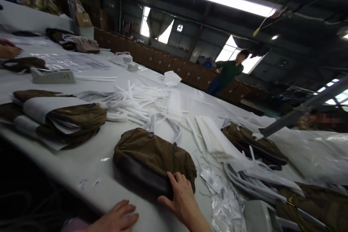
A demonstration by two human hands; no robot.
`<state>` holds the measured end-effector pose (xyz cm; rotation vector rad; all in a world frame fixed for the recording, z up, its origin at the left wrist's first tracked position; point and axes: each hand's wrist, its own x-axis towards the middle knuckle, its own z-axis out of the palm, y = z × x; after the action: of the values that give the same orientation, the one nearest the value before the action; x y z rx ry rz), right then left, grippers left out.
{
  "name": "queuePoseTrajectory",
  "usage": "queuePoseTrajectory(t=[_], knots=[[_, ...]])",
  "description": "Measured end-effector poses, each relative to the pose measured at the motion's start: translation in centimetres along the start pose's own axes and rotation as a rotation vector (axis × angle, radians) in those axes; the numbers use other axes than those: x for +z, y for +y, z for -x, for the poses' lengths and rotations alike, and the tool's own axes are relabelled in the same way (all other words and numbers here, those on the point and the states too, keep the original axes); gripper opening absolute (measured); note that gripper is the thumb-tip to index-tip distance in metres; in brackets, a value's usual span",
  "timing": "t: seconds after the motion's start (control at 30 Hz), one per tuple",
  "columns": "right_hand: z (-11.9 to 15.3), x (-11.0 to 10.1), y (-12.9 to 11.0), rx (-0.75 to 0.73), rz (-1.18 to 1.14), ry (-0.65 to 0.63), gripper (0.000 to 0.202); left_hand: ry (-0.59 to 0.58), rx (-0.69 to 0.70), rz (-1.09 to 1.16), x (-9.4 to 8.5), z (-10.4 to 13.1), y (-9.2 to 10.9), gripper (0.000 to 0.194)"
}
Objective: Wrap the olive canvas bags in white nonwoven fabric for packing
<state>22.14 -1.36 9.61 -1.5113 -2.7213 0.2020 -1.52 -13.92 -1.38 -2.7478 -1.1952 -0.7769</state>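
Left hand [116, 219] loosely spread, nothing gripped that I see, at counter [89, 168] edge; right hand [181, 195] splayed on brown bag [160, 152], probably steadying it.

Handbag [154, 161] on table [91, 165], right of bag pile [74, 114].

The right hand [181, 196] lies spread on the brown bag [160, 148], the left hand [116, 218] near it with fingers apart; beyond the bag sprawl white tubes [136, 96], left of it stacked bags [78, 116], right of it crinkled plastic packets [224, 201]
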Motion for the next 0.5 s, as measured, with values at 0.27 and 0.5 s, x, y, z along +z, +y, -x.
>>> queuePoseTrajectory(t=[0.27,0.5], knots=[[-4.7,-1.5,0.5,-0.079,0.273,0.262,0.024,-0.099,0.045,0.056,-1.5,-0.5,0.7,0.012],[-4.8,0.8,1.3,-0.086,0.234,0.246,0.024,-0.010,-0.194,0.028,-8.1,-5.8,-4.4,0.050]])
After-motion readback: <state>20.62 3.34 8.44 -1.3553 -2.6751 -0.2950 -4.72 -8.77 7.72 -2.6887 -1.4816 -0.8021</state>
